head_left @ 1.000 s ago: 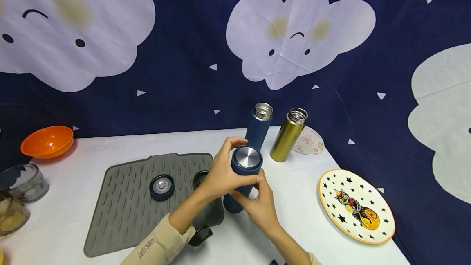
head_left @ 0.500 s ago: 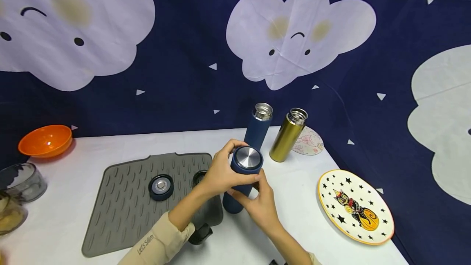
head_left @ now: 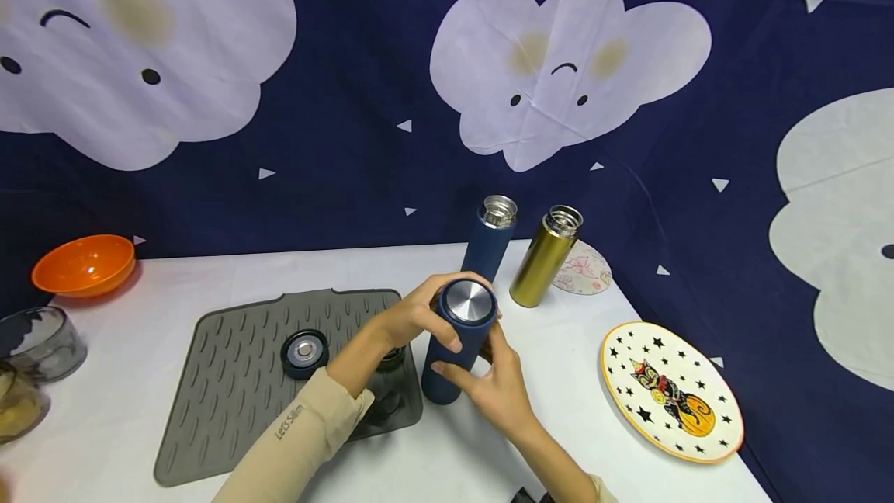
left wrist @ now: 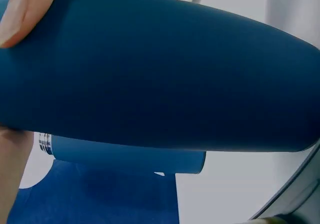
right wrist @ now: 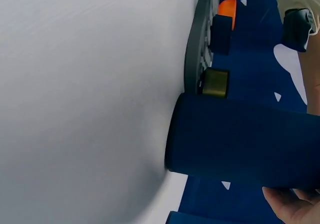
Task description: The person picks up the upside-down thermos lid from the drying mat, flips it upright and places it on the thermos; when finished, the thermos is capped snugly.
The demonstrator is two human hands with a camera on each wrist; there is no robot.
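A dark blue thermos flask with a silver-topped lid stands upright on the white table. Its body fills much of the left wrist view, and its base meets the tabletop in the right wrist view. My left hand grips it at the top, fingers round the lid's far side and thumb on the front. Lower down, my right hand holds the body with the thumb in front. Behind stand a lidless blue flask and a lidless gold flask.
A grey drying mat lies left, bearing a dark round lid and a gold-sided lid partly behind my arm. An orange bowl and glass bowl stand far left. A patterned plate lies right, a coaster behind.
My left hand has shifted round the top of the flask: its thumb moved left and its fingers now reach over the lid's far side. The right hand keeps its hold.
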